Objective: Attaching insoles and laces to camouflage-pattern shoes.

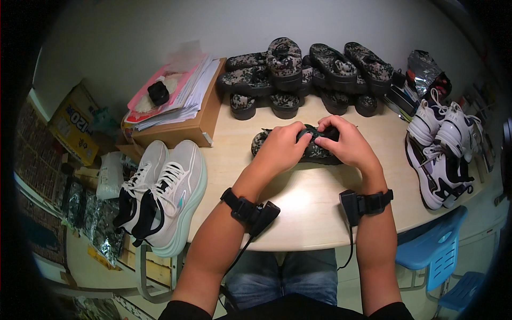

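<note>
A black shirt [288,309] is seen nearest, with jeans [309,274] just beyond, partly hidden by the near edge of the worktop [240,170]. A black device [249,213] is strapped to the left wrist, and a matching one [368,202] to the right. Past the near right corner, a blue chair [437,250] is seen lower down. Pale sneakers [176,192] are placed side by side at the left edge. Toward the middle of the worktop, a camouflage shoe [314,152] is held between the left hand [282,144] and the right hand [346,144]; its upper is grasped by bent fingers and thumbs, and much of it is covered by them. White sneakers [434,168] are stacked by the right edge. At the back left corner, papers [184,101] are piled on a carton [205,125]. Along the back edge, more camouflage shoes [285,61] are heaped against the wall [298,21].
</note>
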A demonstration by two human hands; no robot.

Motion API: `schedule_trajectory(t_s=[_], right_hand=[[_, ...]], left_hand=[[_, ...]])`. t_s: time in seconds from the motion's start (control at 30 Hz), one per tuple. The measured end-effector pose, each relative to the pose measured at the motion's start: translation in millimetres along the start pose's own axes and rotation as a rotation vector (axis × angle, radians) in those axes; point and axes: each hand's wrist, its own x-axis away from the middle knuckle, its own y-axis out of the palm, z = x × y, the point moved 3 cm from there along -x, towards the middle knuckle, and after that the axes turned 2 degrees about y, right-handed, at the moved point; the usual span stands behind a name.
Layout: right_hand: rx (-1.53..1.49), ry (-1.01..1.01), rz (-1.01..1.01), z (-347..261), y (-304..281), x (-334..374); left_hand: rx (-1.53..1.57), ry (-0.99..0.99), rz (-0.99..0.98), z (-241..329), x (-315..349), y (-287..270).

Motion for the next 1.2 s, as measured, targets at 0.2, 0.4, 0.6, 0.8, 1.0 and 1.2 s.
schedule_trajectory(t_s=[0.2, 0.4, 0.6, 0.8, 1.0, 1.2], right_hand=[[0.025, -0.008, -0.023, 1, -1, 0], [-0.006, 0.003, 0.155, -3, -9, -3], [0.035, 0.038, -0.021, -4, -2, -1], [0.031, -0.008, 0.047, -5, -4, -1], [-0.065, 0.025, 0.147, -5, -10, -3], [0.065, -0.042, -0.032, 0, -1, -1]], left_hand=[[-0.007, 0.040, 0.023, -1, 0, 1], [-0.021, 0.027, 0.021, -1, 0, 1], [-0.018, 0.027, 0.015, 0, 1, -1], [-0.017, 0.013, 0.002, 1, -1, 1], [-0.035, 0.018, 0.007, -1, 1, 0], [-0.019, 0.015, 0.009, -1, 0, 0]])
